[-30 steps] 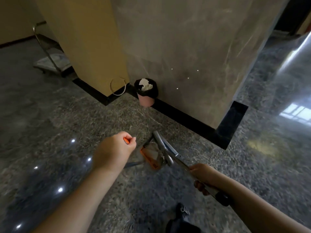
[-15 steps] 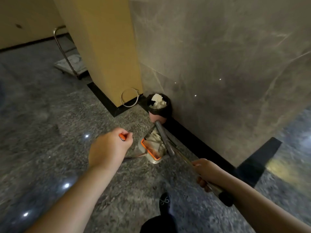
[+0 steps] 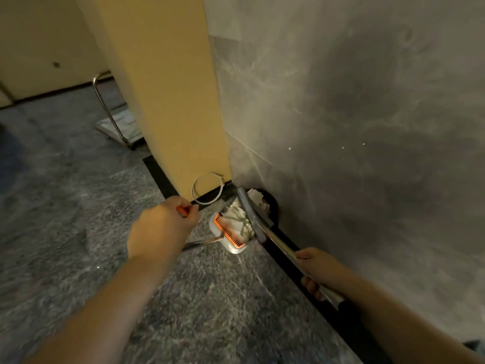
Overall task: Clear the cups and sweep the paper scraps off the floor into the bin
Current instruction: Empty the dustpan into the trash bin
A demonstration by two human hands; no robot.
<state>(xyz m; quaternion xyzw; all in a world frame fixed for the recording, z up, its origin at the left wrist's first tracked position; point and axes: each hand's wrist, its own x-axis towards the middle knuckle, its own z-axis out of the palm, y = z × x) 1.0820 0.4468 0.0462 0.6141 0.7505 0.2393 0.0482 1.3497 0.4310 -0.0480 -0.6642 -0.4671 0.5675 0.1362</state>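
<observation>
My left hand [image 3: 161, 228] is closed on the orange-tipped handle of a long-handled dustpan [image 3: 232, 233], a white pan with an orange comb edge that holds white paper scraps. The pan hangs tilted right beside the bin [image 3: 270, 206], a small dark-lined bin against the grey marble wall with white paper [image 3: 256, 195] showing in it. My right hand [image 3: 319, 271] grips the metal handle of a broom [image 3: 249, 208], whose grey head lies across the pan's far side and over the bin's rim. Most of the bin is hidden behind pan and broom.
A yellow pillar [image 3: 162, 88] meets the grey marble wall [image 3: 354, 127] at the corner by the bin. A white wire loop [image 3: 207, 187] sits at the pillar's base. A metal-framed cart [image 3: 118, 124] stands behind the pillar. Black skirting [image 3: 296, 261] runs along the wall.
I have walked closer to the bin. The dustpan and broom have moved forward and up from the open floor to the bin's rim, and both hands keep their grips.
</observation>
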